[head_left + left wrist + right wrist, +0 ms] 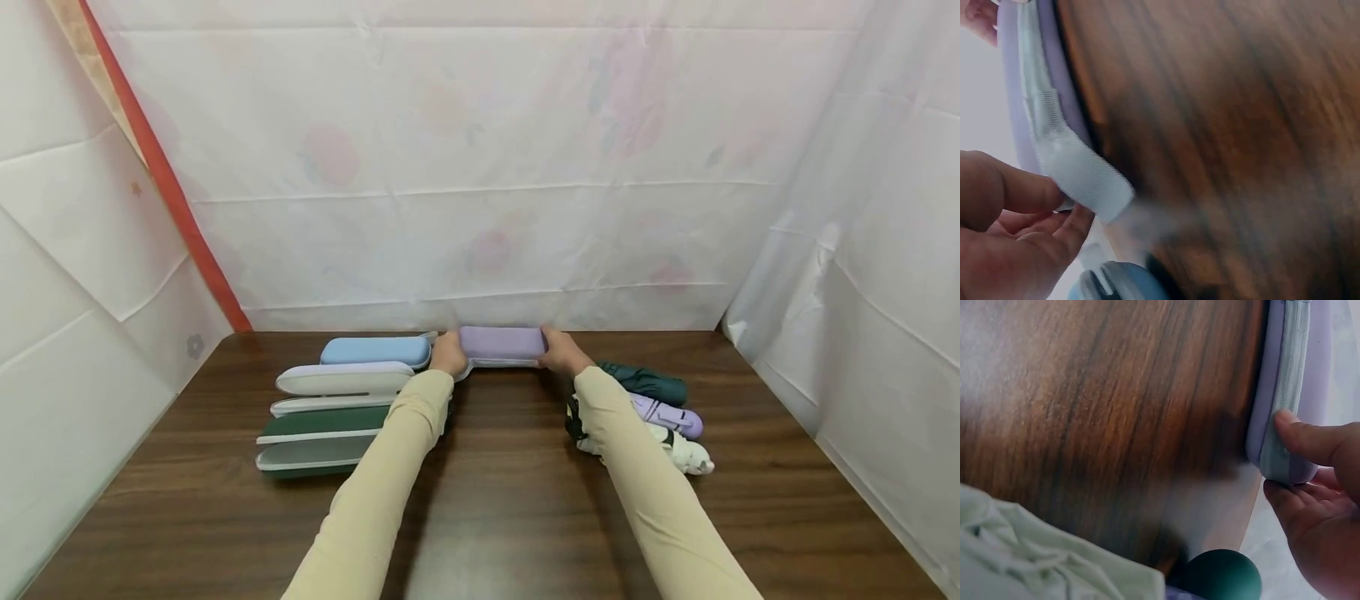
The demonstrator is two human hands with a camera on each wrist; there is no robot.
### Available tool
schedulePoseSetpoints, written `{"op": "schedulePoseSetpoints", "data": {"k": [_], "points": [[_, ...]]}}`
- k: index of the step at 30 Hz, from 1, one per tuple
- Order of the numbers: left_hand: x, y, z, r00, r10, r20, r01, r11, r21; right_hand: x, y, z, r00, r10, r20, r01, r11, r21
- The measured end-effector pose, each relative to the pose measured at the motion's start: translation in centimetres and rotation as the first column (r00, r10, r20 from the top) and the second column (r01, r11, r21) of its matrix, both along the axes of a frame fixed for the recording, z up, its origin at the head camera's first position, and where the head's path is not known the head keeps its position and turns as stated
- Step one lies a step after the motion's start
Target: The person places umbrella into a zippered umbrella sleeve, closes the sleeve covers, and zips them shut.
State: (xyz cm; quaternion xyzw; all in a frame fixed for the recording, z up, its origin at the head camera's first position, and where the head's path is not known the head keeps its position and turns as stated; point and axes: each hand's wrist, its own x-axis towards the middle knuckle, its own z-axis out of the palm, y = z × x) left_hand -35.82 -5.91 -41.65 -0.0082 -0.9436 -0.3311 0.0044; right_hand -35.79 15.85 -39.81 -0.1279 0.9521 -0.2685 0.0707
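Observation:
A lavender zippered case (502,343) lies near the table's far edge, between both hands. At its left end, the left hand (449,354) pinches a pale fabric tab (1088,178) joined to the zipper band, thumb on one side and fingers on the other. My right hand (564,350) grips the opposite end, its thumb (1300,434) on the grey zipper (1291,369) and its fingers around the corner. The case looks closed along the zipper that shows. Just left of the left hand is a light blue case (371,351), also closed.
Nearer on the left lie an open whitish case (341,379) and an open dark green case (322,425). On the right are folded umbrellas: dark green (651,385), purple (671,415) and white (690,454). White sheeting (480,167) rises behind the brown table (510,517).

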Motion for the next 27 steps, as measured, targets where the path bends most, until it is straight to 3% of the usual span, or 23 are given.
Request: {"op": "schedulePoseSetpoints", "data": {"k": [1, 3, 5, 8, 10, 12, 14, 18, 23, 27], "points": [[-0.1, 0.0, 0.0, 1.0, -0.007, 0.002, 0.007, 1.0, 0.004, 0.0, -0.1, 0.2, 1.0, 0.003, 0.013, -0.003, 1.0, -0.004], [-2.5, -0.5, -2.1, 0.998, -0.025, -0.063, 0.024, 1.0, -0.02, 0.1, -0.3, 0.6, 0.999, 0.012, 0.04, -0.011, 1.0, -0.02], [-2.9, -0.3, -1.9, 0.997, -0.024, -0.071, 0.021, 0.999, -0.035, 0.2, -0.4, 1.3, 0.998, 0.027, 0.059, -0.023, 0.998, -0.053], [-2.2, -0.1, -0.1, 0.997, -0.003, -0.073, -0.001, 0.999, -0.048, 0.5, -0.5, 2.7, 0.994, 0.077, 0.072, -0.069, 0.992, -0.103], [0.4, 0.3, 3.7, 1.0, 0.012, -0.021, -0.014, 0.998, -0.06, 0.7, -0.5, 3.9, 0.992, 0.106, 0.071, -0.097, 0.988, -0.123], [1.7, 0.0, 5.7, 0.998, 0.004, -0.059, -0.009, 0.996, -0.09, 0.9, -0.3, 5.3, 0.988, 0.14, 0.073, -0.129, 0.983, -0.132], [2.5, -0.8, 7.3, 0.996, -0.017, -0.09, 0.008, 0.994, -0.106, 1.4, -0.1, 6.7, 0.984, 0.166, 0.065, -0.156, 0.978, -0.142], [3.8, -3.3, 10.5, 0.99, -0.109, -0.094, 0.102, 0.992, -0.081, 2.2, 0.4, 8.8, 0.98, 0.198, 0.019, -0.194, 0.97, -0.144], [6.2, -7.6, 12.6, 0.977, -0.203, -0.071, 0.201, 0.979, -0.042, 3.5, 1.8, 9.6, 0.97, 0.239, -0.043, -0.242, 0.966, -0.094], [8.4, -11.5, 12.0, 0.959, -0.273, -0.08, 0.266, 0.96, -0.09, 5.5, 3.6, 9.3, 0.948, 0.296, -0.119, -0.304, 0.951, -0.054]]}}
